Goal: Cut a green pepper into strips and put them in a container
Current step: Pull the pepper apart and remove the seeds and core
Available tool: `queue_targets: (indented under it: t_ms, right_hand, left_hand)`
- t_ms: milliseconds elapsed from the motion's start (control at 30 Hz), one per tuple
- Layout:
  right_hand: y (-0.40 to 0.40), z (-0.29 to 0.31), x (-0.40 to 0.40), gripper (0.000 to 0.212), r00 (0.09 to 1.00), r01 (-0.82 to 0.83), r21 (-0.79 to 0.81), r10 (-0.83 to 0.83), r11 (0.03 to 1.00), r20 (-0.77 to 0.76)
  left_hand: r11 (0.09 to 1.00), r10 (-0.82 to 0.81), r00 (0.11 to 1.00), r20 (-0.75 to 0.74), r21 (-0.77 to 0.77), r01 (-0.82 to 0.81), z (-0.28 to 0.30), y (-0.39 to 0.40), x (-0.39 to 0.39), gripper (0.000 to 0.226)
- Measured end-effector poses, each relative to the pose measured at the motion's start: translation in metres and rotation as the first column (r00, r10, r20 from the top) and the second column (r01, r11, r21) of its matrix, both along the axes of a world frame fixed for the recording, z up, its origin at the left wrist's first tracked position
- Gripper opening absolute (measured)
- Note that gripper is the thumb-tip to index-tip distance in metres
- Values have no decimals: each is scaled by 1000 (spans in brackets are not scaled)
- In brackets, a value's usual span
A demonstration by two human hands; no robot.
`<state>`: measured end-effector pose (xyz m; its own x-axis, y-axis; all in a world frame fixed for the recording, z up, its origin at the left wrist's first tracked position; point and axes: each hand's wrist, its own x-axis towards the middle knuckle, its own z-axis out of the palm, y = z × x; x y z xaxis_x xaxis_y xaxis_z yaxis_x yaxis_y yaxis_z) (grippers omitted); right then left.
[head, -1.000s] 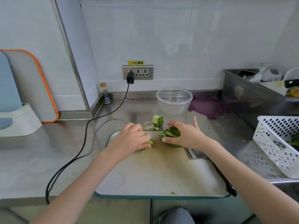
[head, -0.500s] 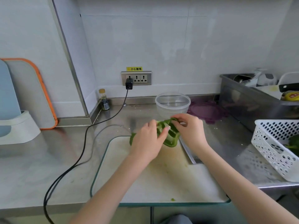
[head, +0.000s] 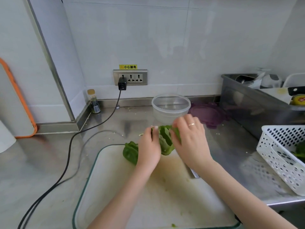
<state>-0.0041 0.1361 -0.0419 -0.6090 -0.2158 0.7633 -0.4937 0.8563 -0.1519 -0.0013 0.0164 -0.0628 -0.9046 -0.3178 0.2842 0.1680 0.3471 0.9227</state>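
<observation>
On steel counter (head: 49,162), cutting board (head: 115,195), both hands gripping green pepper (head: 165,142)

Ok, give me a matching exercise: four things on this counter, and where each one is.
Things:
1. pepper half
2. clear bowl
3. small bottle
4. white basket

Places:
A. in the corner by the wall
B. at the counter's right edge
C. held between both hands
D. behind the hands, beside the purple lid

Pairs: 1-C, 2-D, 3-A, 4-B
</observation>
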Motion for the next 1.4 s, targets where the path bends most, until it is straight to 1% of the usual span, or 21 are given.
queue_targets:
  t_ms: [33,67,100,133,167,233,267,333,367,400,500,533,667,767,833,1033,1067,1133,1200,1300,1400]
  right_hand:
    - [-1,-2,1,13,1000,-17,145,18,989,-7]
    - [-2,-2,2,21,998,-52,234,40,971,53]
    - [-3,-4,0,28,991,-73,267,40,961,129]
    - [-5,-4,-2,33,982,-81,296,26,952,187]
    - [-6,-3,-4,37,975,-75,342,-3,937,222]
    - [-9,-1,-9,39,942,-81,426,-71,901,329]
    - [-10,1,-12,37,912,-99,438,-95,894,399]
    - [-10,5,-16,35,838,-125,406,-123,905,531]
    - [-13,8,-17,36,816,-117,373,-125,920,565]
    - [-16,10,-17,36,796,-100,340,-129,935,591]
    - [-29,11,-22,35,720,-59,282,-155,958,677]
    - [-32,10,-22,35,724,-49,283,-161,958,671]
    - [-38,5,-21,32,817,-13,226,-119,974,565]
    - [-37,0,-24,28,875,-32,223,-80,974,478]
    - [-35,-4,-26,28,896,-68,213,-34,975,443]
    - [-31,-12,-35,25,897,-207,100,149,973,416]
    - [-32,-12,-35,27,894,-232,88,177,969,412]
    - [-32,-14,-33,38,904,-277,86,229,957,361]
    - [-30,-15,-34,45,906,-299,65,262,952,333]
    - [-23,-21,-37,40,898,-309,-50,309,950,314]
    - [-19,-27,-37,30,875,-342,-144,371,929,312]
  left_hand:
    - [997,-15,999,52,73,11,-3,0,-3,29]
    - [981,-51,992,115,190,28,-5,0,-6,28]
    - [945,-105,980,172,323,45,-6,0,-8,28]
    - [905,-154,966,208,422,54,-5,0,-9,29]
    - [871,-196,956,218,486,68,-4,0,-9,29]
    - [773,-275,943,185,626,102,1,-1,-8,29]
    - [689,-327,934,144,713,131,5,-1,-5,28]
    - [559,-404,912,74,809,182,6,0,-5,29]
    - [533,-430,901,61,822,199,4,1,-5,32]
    - [527,-440,896,65,826,199,2,3,-4,36]
    - [555,-444,893,72,805,211,-2,5,-5,44]
    - [545,-453,889,64,809,219,-1,5,-4,44]
    - [511,-466,883,45,829,228,2,4,0,44]
    - [484,-440,897,43,853,197,4,2,-1,46]
    - [455,-440,897,43,872,182,6,1,-1,45]
    - [374,-440,896,55,919,127,8,-4,-4,43]
    - [352,-441,895,63,930,108,9,-6,-4,42]
    - [314,-449,890,80,947,73,9,-9,-5,41]
    - [297,-465,882,79,952,71,10,-10,-6,43]
    - [284,-492,868,70,955,84,11,-6,-7,45]
    - [267,-507,858,76,961,73,9,-3,-7,46]
